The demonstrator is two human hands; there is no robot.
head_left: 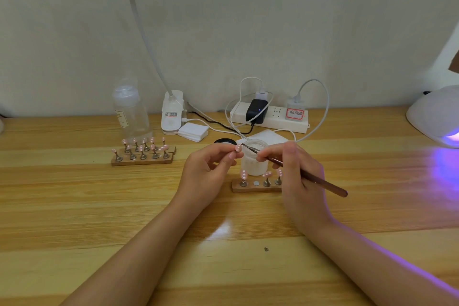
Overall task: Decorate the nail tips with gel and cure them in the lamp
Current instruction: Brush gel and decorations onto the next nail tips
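Pink and feather-light, the nail tip (238, 148) is pinched in the left hand (211, 169), best held by its edges, while the brush (298, 171), gripped by the right hand (301, 181), is touched to it.

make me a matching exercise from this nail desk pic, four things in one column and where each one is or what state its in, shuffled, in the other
Things
1. slim brown-handled brush
2. small pink nail tip with white dots
3. white dome-shaped curing lamp
4. clear plastic pump bottle

Places or states
A. at the table's right edge, glowing purple
B. pinched in the left hand
C. standing behind the far-left wooden racks of nail tips
D. gripped in the right hand, its tip at the nail tip

Pairs: 1-D, 2-B, 3-A, 4-C
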